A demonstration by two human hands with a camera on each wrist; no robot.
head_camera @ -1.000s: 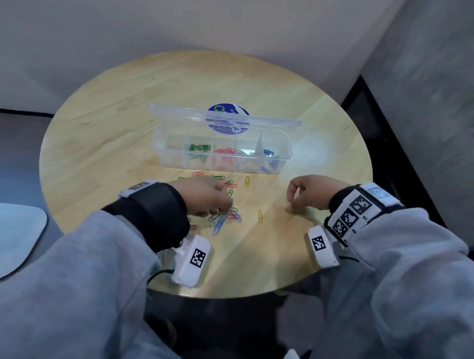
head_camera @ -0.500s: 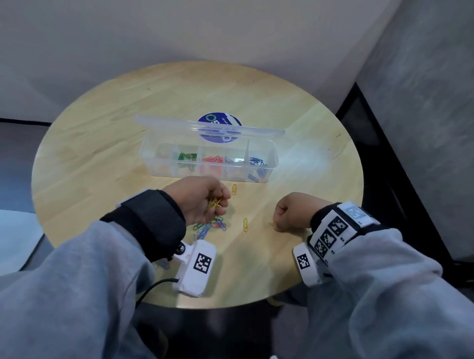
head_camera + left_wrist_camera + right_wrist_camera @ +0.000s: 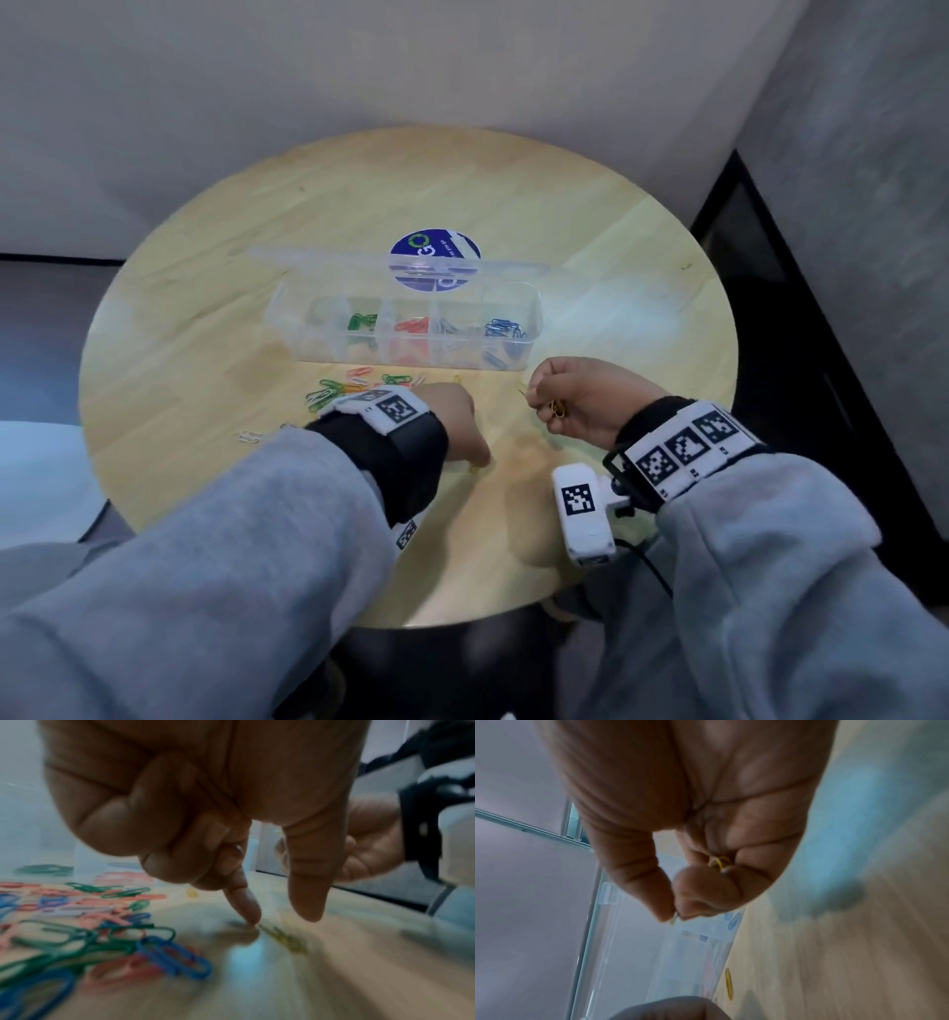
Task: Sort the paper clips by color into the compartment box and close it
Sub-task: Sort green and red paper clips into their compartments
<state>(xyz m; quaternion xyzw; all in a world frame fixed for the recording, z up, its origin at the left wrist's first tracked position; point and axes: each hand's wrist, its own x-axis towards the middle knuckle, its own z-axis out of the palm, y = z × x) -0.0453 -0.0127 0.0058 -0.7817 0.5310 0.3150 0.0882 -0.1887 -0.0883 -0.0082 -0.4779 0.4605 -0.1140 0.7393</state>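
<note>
Yellow clips (image 3: 720, 863) in right grip (image 3: 580, 401), axis unclear

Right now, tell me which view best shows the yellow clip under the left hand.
Left wrist: the left hand's forefinger presses beside the yellow clip on the table, blurred but unblocked. The head view shows only its tip past the hand. In the right wrist view it is hidden.

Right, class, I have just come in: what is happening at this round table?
A person is sorting paper clips by colour. The right hand grips yellow clips. The left hand reaches its forefinger to a yellow clip on the table. The compartment box stands open; a mixed pile waits.
</note>
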